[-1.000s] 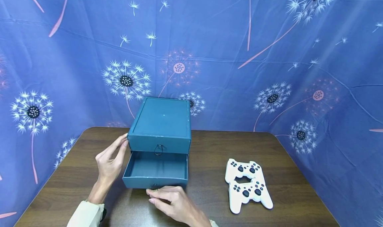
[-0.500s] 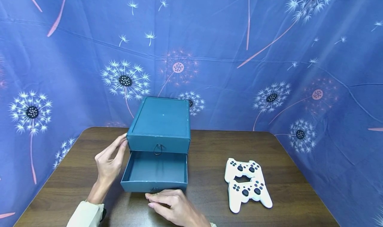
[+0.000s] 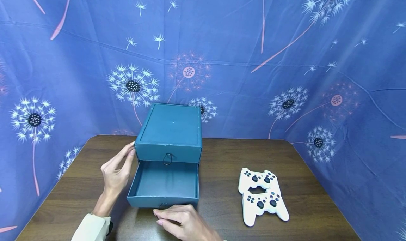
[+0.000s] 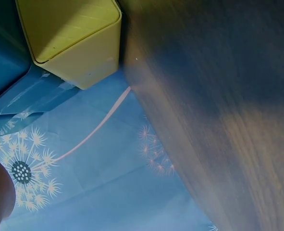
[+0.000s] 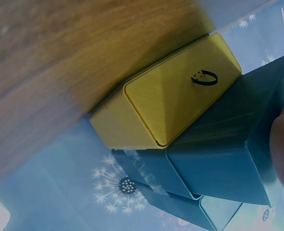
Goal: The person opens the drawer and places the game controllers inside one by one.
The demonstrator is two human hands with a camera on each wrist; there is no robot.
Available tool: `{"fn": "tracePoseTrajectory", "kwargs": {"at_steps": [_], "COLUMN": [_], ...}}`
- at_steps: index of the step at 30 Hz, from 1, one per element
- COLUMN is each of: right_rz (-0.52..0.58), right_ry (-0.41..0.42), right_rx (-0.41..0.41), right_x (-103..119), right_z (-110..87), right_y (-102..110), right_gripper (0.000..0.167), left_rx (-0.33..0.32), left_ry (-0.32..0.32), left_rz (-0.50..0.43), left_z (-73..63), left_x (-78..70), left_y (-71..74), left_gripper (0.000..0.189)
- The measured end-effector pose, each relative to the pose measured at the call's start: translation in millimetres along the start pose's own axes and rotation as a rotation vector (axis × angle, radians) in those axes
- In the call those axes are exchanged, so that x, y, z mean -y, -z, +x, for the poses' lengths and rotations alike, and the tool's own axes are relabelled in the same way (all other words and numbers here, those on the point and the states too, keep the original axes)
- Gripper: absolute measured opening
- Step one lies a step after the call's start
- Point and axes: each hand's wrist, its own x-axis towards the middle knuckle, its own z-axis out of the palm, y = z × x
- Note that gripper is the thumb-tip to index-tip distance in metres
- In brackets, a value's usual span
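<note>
A dark teal drawer cabinet [image 3: 172, 124] stands on the wooden table. Its lower teal drawer [image 3: 146, 201] is pulled far out, so the drawer's inner floor shows. At that drawer's front, my right hand [image 3: 187, 221] pinches the small ring handle [image 3: 163, 205] between thumb and fingers. The fingertips of my left hand [image 3: 115, 174] touch the cabinet's left side near the upper front corner, the fingers fairly straight. Above the pulled drawer, a teal top drawer with its own ring handle [image 3: 167, 159] is closed. The right wrist view shows a closed yellow drawer [image 5: 166, 103] beneath it.
Two white game controllers [image 3: 264, 205] lie one before the other on the table [image 3: 219, 163], right of the cabinet. Behind the table hangs a blue cloth [image 3: 228, 92] with a dandelion print.
The lower teal drawer has slid further out toward me, with my right hand moving back along with it. My left hand stays at the cabinet's side.
</note>
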Motion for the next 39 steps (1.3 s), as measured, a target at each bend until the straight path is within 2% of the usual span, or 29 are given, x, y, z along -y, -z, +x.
{"fn": "tracePoseTrajectory", "kwargs": {"at_steps": [6,11,16,27,32,36,39], "right_rz": [0.014,0.022,0.019,-0.020,-0.023,-0.043,-0.073], "right_ry": [-0.011,-0.059,-0.061,-0.016,-0.031,-0.026,0.014], "right_rx": [-0.012,0.033,0.054,0.007,-0.004,-0.051,-0.096], "right_x": [1,3,7,16,21,23,23], "right_z": [-1.1,-3.9,-8.0,-17.2,-24.1,-30.7,-34.8], "right_y": [-1,2,5,17,24,28,34], "right_gripper": [0.028,0.029,0.033,0.037,0.036,0.036,0.038], "left_rx": [-0.001,-0.004,-0.006,-0.005,-0.010,-0.016,-0.019], "left_ry": [0.000,-0.004,-0.006,-0.006,-0.008,-0.008,-0.012], "left_rz": [0.002,0.004,-0.002,-0.008,-0.006,-0.003,-0.004], "left_z": [-0.6,-0.1,1.3,2.5,2.6,3.3,3.7], "left_x": [0.6,-0.2,-2.8,-6.0,-5.7,-6.6,-7.4], "left_y": [0.0,-0.2,-0.7,-0.4,-0.6,-1.6,-1.7], "left_gripper": [0.031,0.030,0.028,0.027,0.027,0.027,0.025]}}
